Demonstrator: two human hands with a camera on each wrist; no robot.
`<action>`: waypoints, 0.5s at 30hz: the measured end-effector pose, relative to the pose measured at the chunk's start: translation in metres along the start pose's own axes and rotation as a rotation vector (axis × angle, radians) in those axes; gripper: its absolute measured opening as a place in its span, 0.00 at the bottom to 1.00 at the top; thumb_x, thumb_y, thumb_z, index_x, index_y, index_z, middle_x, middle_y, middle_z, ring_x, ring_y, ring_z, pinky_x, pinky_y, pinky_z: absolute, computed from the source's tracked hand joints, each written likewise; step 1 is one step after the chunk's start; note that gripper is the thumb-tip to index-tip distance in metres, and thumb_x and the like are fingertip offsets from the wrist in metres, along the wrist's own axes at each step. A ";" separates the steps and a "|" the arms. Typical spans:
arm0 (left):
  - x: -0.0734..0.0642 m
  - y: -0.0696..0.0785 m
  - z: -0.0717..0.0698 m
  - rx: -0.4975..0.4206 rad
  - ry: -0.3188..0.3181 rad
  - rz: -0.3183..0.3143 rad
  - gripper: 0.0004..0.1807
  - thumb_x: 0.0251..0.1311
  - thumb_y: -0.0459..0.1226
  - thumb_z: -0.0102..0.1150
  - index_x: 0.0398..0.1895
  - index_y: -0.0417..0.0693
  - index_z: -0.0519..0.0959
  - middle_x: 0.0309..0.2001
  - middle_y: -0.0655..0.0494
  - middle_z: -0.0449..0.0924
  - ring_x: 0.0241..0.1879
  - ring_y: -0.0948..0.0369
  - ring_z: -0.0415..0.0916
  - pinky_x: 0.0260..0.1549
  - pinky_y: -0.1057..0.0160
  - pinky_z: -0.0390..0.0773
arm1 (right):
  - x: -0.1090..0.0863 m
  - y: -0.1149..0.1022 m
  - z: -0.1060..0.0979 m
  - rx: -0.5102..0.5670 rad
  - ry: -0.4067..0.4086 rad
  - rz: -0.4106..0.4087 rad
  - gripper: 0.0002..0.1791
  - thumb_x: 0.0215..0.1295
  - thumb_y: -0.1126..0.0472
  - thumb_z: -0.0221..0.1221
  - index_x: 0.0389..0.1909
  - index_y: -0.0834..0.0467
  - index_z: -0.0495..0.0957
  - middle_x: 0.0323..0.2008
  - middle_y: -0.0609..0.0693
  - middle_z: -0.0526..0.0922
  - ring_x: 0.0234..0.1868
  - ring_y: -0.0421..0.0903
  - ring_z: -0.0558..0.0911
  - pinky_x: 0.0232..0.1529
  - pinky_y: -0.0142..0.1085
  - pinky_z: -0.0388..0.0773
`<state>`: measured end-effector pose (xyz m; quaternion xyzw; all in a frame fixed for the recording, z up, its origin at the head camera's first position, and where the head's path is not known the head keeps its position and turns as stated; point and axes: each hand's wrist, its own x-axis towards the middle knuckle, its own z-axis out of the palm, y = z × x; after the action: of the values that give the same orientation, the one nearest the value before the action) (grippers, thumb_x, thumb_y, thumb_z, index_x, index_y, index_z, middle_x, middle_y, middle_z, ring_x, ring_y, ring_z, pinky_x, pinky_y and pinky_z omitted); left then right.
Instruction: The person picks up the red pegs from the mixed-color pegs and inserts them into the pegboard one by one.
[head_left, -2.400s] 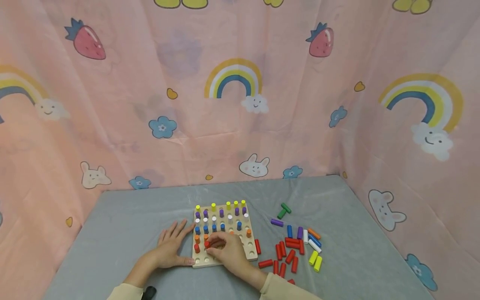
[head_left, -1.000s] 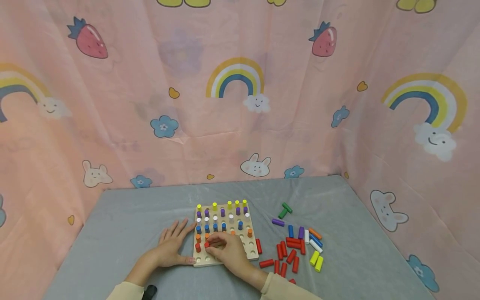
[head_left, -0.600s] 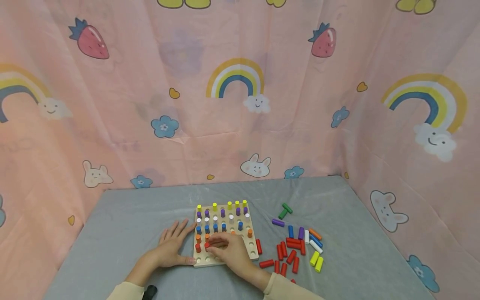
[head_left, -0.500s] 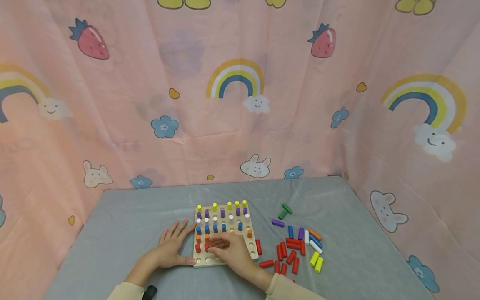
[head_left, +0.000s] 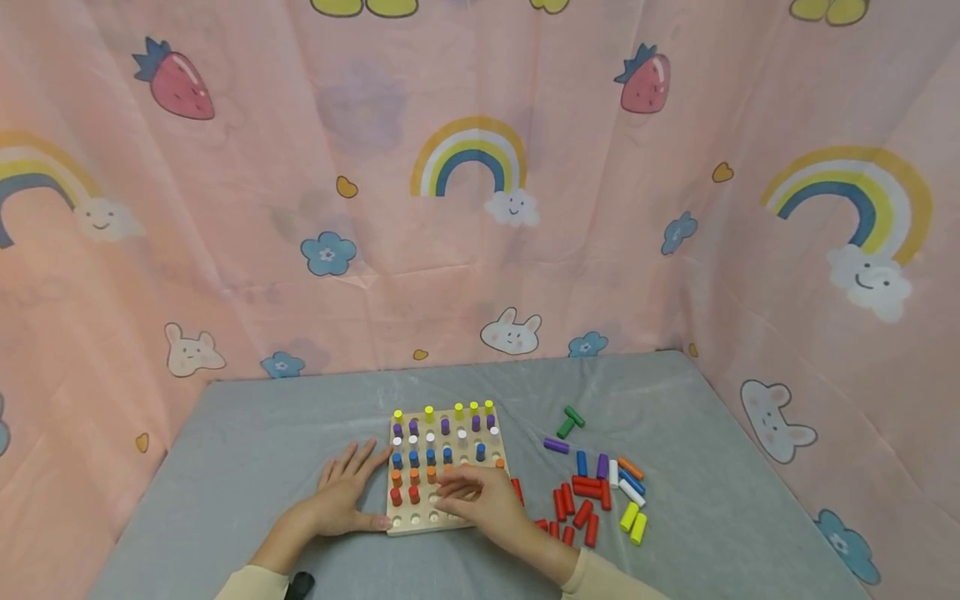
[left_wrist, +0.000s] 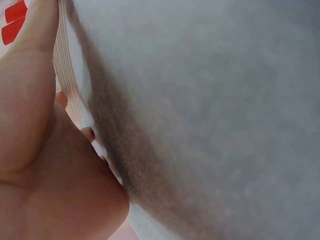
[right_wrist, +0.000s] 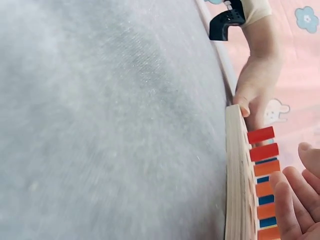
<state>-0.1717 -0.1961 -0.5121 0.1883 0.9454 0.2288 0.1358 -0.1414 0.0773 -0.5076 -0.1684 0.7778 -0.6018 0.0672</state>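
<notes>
On the left, the left hand (head_left: pixel 341 496) lies flat on the grey desk (head_left: pixel 277 433) with its fingers spread, thumb at the near left corner of the wooden board (head_left: pixel 406 527) and fingertips close against its left edge; it holds no peg. Just inside that edge, two red pegs (head_left: pixel 414 495) stand upright side by side in the board, with a row of orange pegs (head_left: pixel 397 478) behind them. To the right of the second red peg comes the right hand (head_left: pixel 480 502), above the board, fingers gently bent and thumb held apart from them; the right wrist view shows nothing between, so it pinches nothing. Beyond it, one loose red peg (head_left: pixel 517 490) lies at the board's right edge, its near end hidden behind the hand, its long axis running roughly along that edge, away from the person. Farther right, more red pegs (head_left: pixel 567 498) lie scattered at various angles, and past them two yellow pegs (head_left: pixel 638 529). A further pick would probably turn on this: the loose reds lie on the wrist side of the right hand, opposite its fingertips, and the right hand is clearly nearer than the left.
</notes>
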 end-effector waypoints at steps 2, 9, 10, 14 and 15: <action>0.000 0.000 0.000 0.001 0.004 -0.001 0.61 0.42 0.63 0.72 0.78 0.54 0.54 0.80 0.40 0.45 0.78 0.34 0.38 0.68 0.24 0.40 | -0.002 0.000 -0.005 -0.002 -0.007 0.022 0.15 0.58 0.59 0.70 0.46 0.60 0.85 0.39 0.56 0.90 0.37 0.41 0.87 0.36 0.26 0.82; 0.004 -0.005 0.002 -0.021 0.012 0.015 0.61 0.42 0.66 0.70 0.78 0.54 0.54 0.80 0.40 0.45 0.77 0.34 0.37 0.67 0.24 0.38 | -0.007 0.002 -0.026 -0.011 -0.005 0.093 0.15 0.58 0.61 0.70 0.45 0.63 0.85 0.38 0.58 0.89 0.35 0.40 0.87 0.34 0.27 0.82; 0.005 -0.006 0.002 -0.026 0.015 0.020 0.62 0.42 0.66 0.70 0.78 0.54 0.54 0.79 0.40 0.45 0.77 0.34 0.38 0.67 0.24 0.38 | -0.007 0.003 -0.029 -0.013 0.001 0.102 0.15 0.58 0.61 0.70 0.45 0.63 0.85 0.38 0.58 0.89 0.36 0.39 0.86 0.34 0.27 0.82; 0.004 -0.007 0.003 -0.051 0.017 0.042 0.62 0.41 0.67 0.69 0.78 0.54 0.54 0.79 0.38 0.44 0.77 0.32 0.37 0.66 0.23 0.37 | -0.009 0.008 -0.043 -0.025 0.027 0.131 0.16 0.57 0.59 0.71 0.45 0.61 0.85 0.39 0.57 0.89 0.36 0.40 0.86 0.33 0.27 0.81; 0.004 -0.007 0.003 -0.055 0.020 0.046 0.62 0.41 0.67 0.69 0.78 0.54 0.54 0.79 0.38 0.45 0.76 0.32 0.38 0.66 0.23 0.37 | -0.010 0.009 -0.046 -0.033 0.040 0.134 0.16 0.57 0.58 0.71 0.45 0.61 0.85 0.39 0.57 0.89 0.36 0.39 0.86 0.32 0.27 0.81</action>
<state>-0.1761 -0.1989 -0.5188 0.2039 0.9354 0.2597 0.1264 -0.1482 0.1246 -0.5052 -0.1052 0.7982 -0.5864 0.0891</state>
